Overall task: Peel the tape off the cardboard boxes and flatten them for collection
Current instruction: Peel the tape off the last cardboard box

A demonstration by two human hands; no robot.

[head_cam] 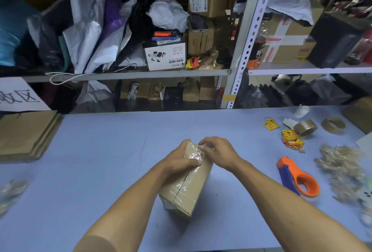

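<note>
A small brown cardboard box lies on the blue table in front of me, sealed with clear tape along its top seam and over its far end. My left hand grips the far left part of the box, thumb across the taped top. My right hand is at the far end of the box, its fingertips pinching the clear tape there. How far the tape has lifted is hard to tell.
Flattened cardboard is stacked at the table's left. On the right lie an orange tape dispenser, two tape rolls, yellow stickers and a heap of crumpled tape. Crowded metal shelves stand behind the table.
</note>
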